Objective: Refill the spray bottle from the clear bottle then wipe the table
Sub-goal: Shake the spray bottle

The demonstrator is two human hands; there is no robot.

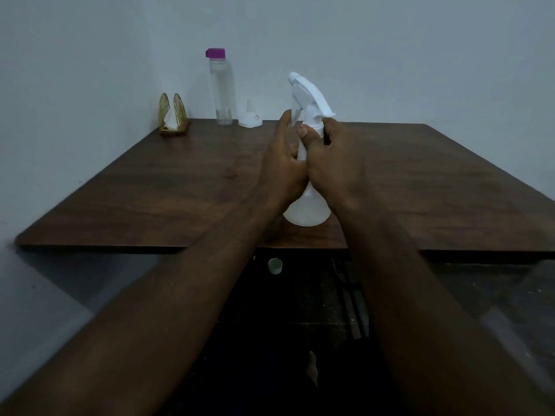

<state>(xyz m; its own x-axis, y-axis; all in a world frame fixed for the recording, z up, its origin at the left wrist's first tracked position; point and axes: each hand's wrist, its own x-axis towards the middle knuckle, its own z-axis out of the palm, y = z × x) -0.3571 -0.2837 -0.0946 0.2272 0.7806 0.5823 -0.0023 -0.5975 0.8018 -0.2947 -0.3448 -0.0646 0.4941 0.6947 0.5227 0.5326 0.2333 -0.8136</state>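
A white spray bottle (306, 210) stands upright on the dark wooden table (168, 187), near its front edge. My left hand (282, 169) holds the bottle's neck from the left. My right hand (333, 163) grips the collar just under the white trigger head (309, 94), thumb and fingers curled round it. The trigger head points up and to the left. A tall clear bottle (221, 91) with a purple cap stands at the back of the table against the wall. A small white funnel (250, 117) sits upside down beside it on the right.
A gold wire napkin holder (174, 117) with a white napkin stands at the back left corner. Grey walls close off the back and the left. Below the table's front edge, a small pale cap (275, 265) lies on the dark floor.
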